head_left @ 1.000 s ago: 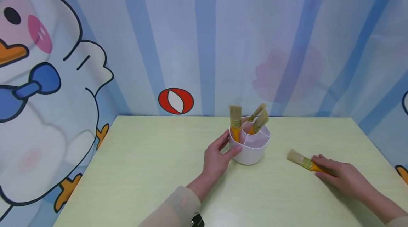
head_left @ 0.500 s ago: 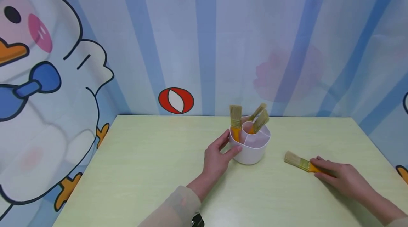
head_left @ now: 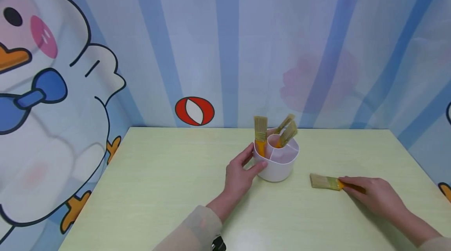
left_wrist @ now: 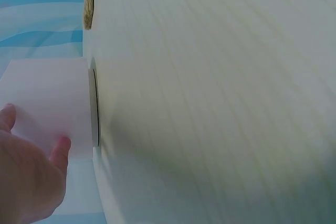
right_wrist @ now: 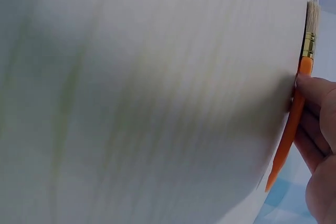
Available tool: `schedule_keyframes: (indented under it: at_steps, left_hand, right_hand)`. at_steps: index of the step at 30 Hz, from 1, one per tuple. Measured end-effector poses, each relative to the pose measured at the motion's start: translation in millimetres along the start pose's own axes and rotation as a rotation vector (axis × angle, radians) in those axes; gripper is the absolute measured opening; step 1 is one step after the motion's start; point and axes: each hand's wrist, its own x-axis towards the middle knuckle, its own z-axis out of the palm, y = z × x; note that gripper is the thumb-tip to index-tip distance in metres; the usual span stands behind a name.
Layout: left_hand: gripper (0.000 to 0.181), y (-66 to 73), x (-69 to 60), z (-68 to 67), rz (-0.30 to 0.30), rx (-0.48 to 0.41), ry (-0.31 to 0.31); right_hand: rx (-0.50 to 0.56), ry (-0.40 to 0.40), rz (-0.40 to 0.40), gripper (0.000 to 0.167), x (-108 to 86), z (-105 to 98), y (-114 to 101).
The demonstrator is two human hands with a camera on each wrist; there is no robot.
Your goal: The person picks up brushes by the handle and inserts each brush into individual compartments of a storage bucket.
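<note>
A white round divided holder [head_left: 276, 172] stands upright on the table right of centre. Three flat paintbrushes [head_left: 260, 129] stick out of it, bristles up, one in the left compartment; their lower ends are hidden inside. My left hand [head_left: 241, 176] grips the holder's left side, its thumb on the front wall, as the left wrist view also shows. Further right, my right hand [head_left: 375, 195] pinches another paintbrush [head_left: 325, 182] by its orange handle, bristles pointing left. In the right wrist view that orange handle [right_wrist: 289, 132] lies low along the tabletop between thumb and fingers.
The pale wooden table [head_left: 169, 188] meets a blue striped cloth backdrop [head_left: 253, 47] behind the holder. A large printed duck [head_left: 46, 157] covers the cloth on the left. The table's right edge runs just beyond my right hand.
My right hand has moved slightly left with the paintbrush, whose bristle end has swung nearer to me, so it lies more level. My left hand and the holder have stayed put.
</note>
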Motion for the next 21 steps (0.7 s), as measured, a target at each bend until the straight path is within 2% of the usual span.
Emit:
schedule_keyframes:
  at_steps: [8,15,19,21]
  left_hand:
    - [0.07,3.0,-0.7,0.7,-0.001,0.007,0.005]
    - [0.07,5.4,-1.4,0.9,-0.022,0.001,0.004]
    - [0.07,3.3,-1.2,1.0,-0.007,0.003,0.006]
    - [0.07,2.1,-1.1,1.1,-0.001,0.003,0.006]
  right_hand:
    - [0.042,0.002,-0.013,0.032,9.8,-5.4,-8.4]
    - [0.116,0.09,-0.054,0.04,19.9,-15.7,-19.8]
    - [0.203,0.105,-0.005,0.036,25.8,-23.5,-30.9]
    - [0.267,0.084,0.052,0.033,28.6,-27.8,-36.8]
